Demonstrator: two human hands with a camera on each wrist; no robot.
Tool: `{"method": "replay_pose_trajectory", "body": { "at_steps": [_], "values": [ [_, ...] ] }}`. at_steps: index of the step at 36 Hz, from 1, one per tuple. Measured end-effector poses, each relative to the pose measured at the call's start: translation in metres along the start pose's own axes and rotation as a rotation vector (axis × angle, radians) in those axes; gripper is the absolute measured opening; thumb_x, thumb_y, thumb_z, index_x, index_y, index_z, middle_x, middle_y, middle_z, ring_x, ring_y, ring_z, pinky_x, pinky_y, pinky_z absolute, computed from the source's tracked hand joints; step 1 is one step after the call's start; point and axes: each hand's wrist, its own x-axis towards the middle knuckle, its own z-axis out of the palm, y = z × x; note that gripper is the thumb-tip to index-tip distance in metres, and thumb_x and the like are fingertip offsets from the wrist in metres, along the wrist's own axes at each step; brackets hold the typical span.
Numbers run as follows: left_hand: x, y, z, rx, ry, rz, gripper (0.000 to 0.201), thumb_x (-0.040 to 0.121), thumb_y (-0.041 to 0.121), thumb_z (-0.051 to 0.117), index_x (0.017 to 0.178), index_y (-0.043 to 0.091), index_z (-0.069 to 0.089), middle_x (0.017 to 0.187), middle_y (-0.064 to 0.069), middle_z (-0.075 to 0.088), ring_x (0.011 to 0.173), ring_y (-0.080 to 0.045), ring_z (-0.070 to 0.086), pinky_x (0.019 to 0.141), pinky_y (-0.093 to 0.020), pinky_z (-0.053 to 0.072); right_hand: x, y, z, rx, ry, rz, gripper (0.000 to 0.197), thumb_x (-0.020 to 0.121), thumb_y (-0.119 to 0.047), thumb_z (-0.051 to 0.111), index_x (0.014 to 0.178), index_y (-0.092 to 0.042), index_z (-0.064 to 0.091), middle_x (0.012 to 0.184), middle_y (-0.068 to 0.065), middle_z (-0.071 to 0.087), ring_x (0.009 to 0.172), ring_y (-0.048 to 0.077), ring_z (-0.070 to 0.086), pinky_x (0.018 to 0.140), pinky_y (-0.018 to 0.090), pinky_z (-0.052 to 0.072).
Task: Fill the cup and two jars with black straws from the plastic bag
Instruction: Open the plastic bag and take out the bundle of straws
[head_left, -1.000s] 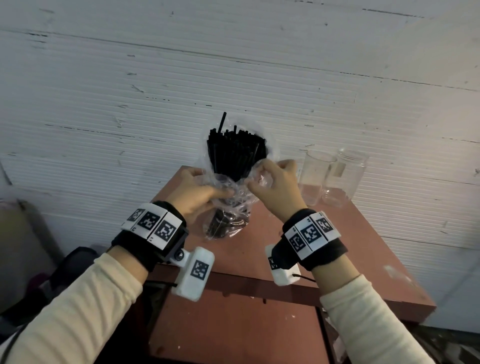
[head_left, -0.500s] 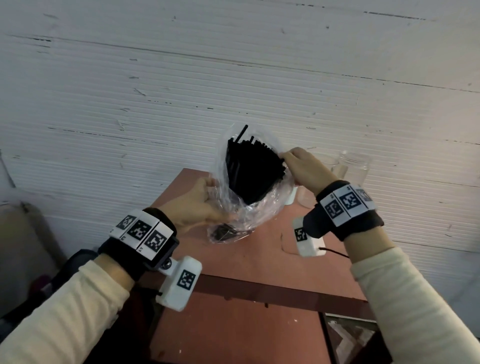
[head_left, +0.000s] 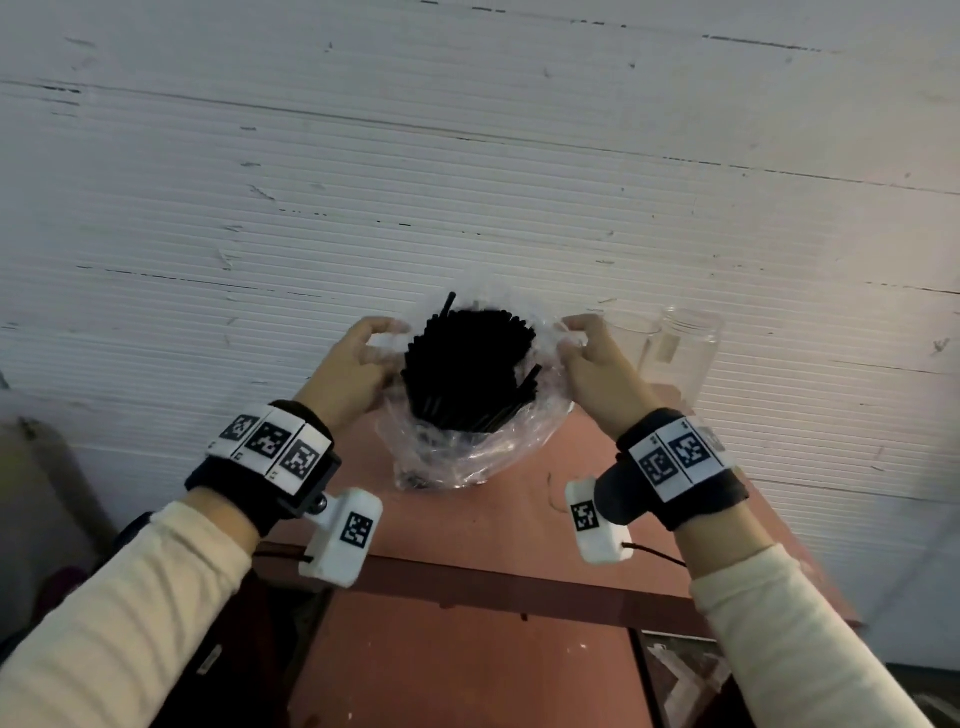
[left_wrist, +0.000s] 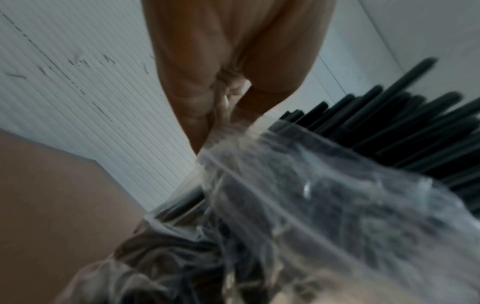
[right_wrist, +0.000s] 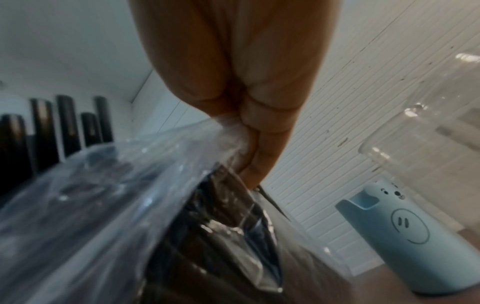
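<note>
Black straws (head_left: 470, 369) stand bunched in one clear plastic bag (head_left: 467, 447), their tips rising above its rolled-down rim; the count of straws cannot be made, as they are packed tight. One straw stands taller than the rest at the far left of the bunch, and a few lean out toward the right. The bag sits on the reddish tabletop (head_left: 519, 514), near its far edge and against the white ribbed wall (head_left: 467, 182).

Both hands hold the bag's mouth. The left hand (head_left: 358, 364) pinches the plastic at the left rim; the left wrist view shows film gathered between thumb and fingers (left_wrist: 197, 98). The right hand (head_left: 597, 364) pinches the right rim, with plastic bunched between its fingers (right_wrist: 259, 127) in the right wrist view.

Two clear containers stand to the right of the bag, close to the right hand: one cup (head_left: 634, 338) nearer the bag and one jar (head_left: 688, 348) just beside it, touching or overlapping in the head view. Neither shows straws inside. A second jar cannot be made out. The lower part of the cup is hidden behind the right hand.

One pale blue bottle (right_wrist: 397, 240) with a printed smiling face stands on the tabletop near the clear containers, seen only in the right wrist view. Both wrist views are blurred.
</note>
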Motion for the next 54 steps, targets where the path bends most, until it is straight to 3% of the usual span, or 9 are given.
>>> {"method": "replay_pose_trajectory", "body": {
  "at_steps": [7,15,19,26,30,35,44,49,54],
  "values": [
    [-0.005,0.005,0.0,0.022,-0.065,0.012,0.036,0.096,0.002,0.045,0.106,0.031,0.063,0.086,0.008,0.066,0.061,0.002,0.062,0.051,-0.015,0.049,-0.011,0.001,0.002,-0.103,-0.014,-0.21,0.032,0.09,0.008,0.036,0.104,-0.016,0.049,0.096,0.002,0.057,0.059,0.025,0.048,0.054,0.026,0.044],
    [-0.005,0.025,-0.008,0.165,-0.075,0.117,0.041,0.078,0.046,0.063,0.103,0.014,0.068,0.104,-0.009,0.07,0.098,-0.021,0.067,0.094,-0.038,0.05,-0.009,-0.001,-0.005,-0.09,-0.142,-0.184,0.006,0.088,-0.019,0.059,0.085,-0.024,0.056,0.087,-0.013,0.06,0.08,0.008,0.057,0.074,0.023,0.04],
    [0.002,0.027,-0.005,0.182,-0.13,0.178,0.013,0.096,0.028,0.059,0.107,0.023,0.065,0.099,0.005,0.068,0.083,-0.004,0.067,0.066,-0.01,0.05,-0.006,-0.009,-0.004,-0.175,-0.178,-0.185,0.03,0.085,-0.052,0.064,0.097,-0.026,0.054,0.09,-0.012,0.058,0.07,0.007,0.055,0.067,0.022,0.042],
    [0.009,0.029,-0.006,0.199,-0.196,0.171,0.015,0.098,0.028,0.058,0.089,0.027,0.071,0.08,0.003,0.063,0.073,-0.012,0.056,0.068,-0.028,0.043,0.023,-0.013,0.001,-0.279,-0.194,-0.295,0.033,0.102,-0.033,0.045,0.083,-0.01,0.058,0.077,0.016,0.059,0.068,0.02,0.05,0.071,0.03,0.041],
    [0.01,0.026,-0.003,0.118,-0.191,0.067,0.028,0.096,0.027,0.058,0.091,0.002,0.068,0.078,-0.006,0.066,0.069,-0.017,0.059,0.063,-0.024,0.044,0.038,-0.009,0.008,-0.28,-0.243,-0.183,0.043,0.103,-0.032,0.04,0.077,0.0,0.054,0.067,0.005,0.044,0.06,0.015,0.04,0.059,0.025,0.035],
    [0.013,0.022,0.003,0.05,-0.166,-0.006,0.01,0.1,0.012,0.053,0.099,0.01,0.062,0.068,-0.002,0.064,0.045,-0.005,0.057,0.042,-0.014,0.043,0.05,0.002,0.018,-0.207,-0.291,0.004,0.036,0.101,-0.031,0.045,0.069,-0.017,0.052,0.065,0.001,0.05,0.058,0.015,0.044,0.063,0.028,0.038],
    [-0.004,0.019,-0.008,0.003,-0.265,0.126,0.028,0.101,0.01,0.05,0.121,0.028,0.047,0.073,0.0,0.063,0.056,-0.007,0.059,0.057,-0.019,0.046,0.049,0.006,0.019,-0.172,-0.186,-0.047,0.016,0.098,-0.02,0.046,0.082,-0.021,0.046,0.072,-0.002,0.051,0.048,0.004,0.043,0.056,0.024,0.037],
    [-0.018,0.014,-0.022,0.071,-0.384,0.034,0.046,0.072,0.063,0.073,0.11,0.039,0.063,0.107,0.005,0.072,0.101,-0.016,0.068,0.084,-0.03,0.053,0.04,0.016,0.01,-0.142,-0.165,-0.059,0.014,0.099,-0.026,0.05,0.097,-0.014,0.055,0.053,-0.009,0.044,0.037,0.002,0.033,0.043,0.014,0.032],
    [-0.025,0.01,-0.014,0.146,-0.326,-0.032,0.022,0.102,0.027,0.048,0.116,0.04,0.058,0.112,0.0,0.07,0.097,-0.025,0.067,0.082,-0.04,0.056,0.027,0.007,0.005,-0.124,-0.137,-0.079,0.022,0.098,-0.034,0.052,0.114,-0.02,0.057,0.065,-0.008,0.051,0.053,0.007,0.044,0.052,0.018,0.038]
  ]
}}
